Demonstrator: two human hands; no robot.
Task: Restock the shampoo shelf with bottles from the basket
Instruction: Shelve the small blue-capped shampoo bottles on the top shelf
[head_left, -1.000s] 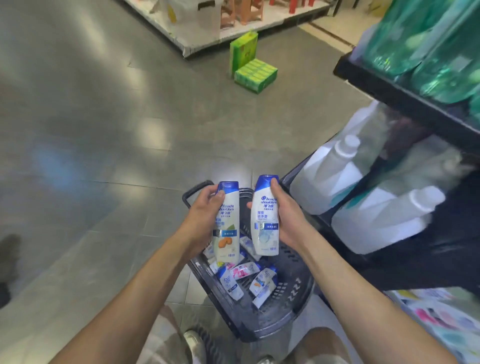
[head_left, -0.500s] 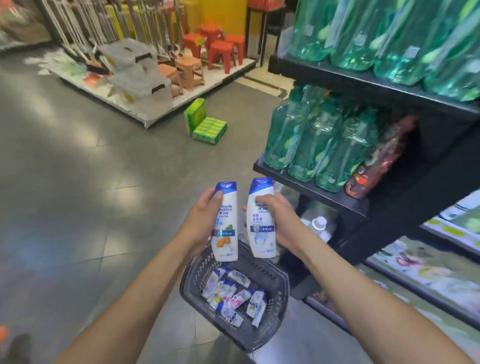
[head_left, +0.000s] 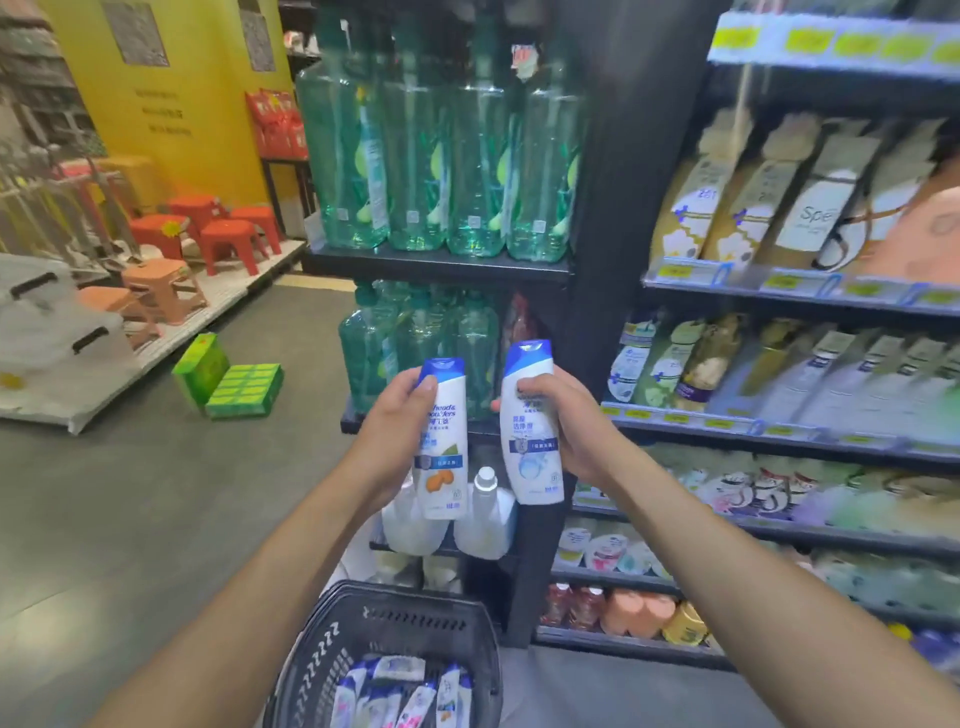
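Nearly upright, caps up, almond bottle left, second bottle right

Green bottles: upright, rack front edge.
White jugs: rack's low tier.
Green boxes: floor, beside platform edge.
Red stools: platform.

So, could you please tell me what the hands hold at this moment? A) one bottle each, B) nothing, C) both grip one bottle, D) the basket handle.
A: the left hand grips the almond-label bottle and the right hand grips the other bottle, above the basket.
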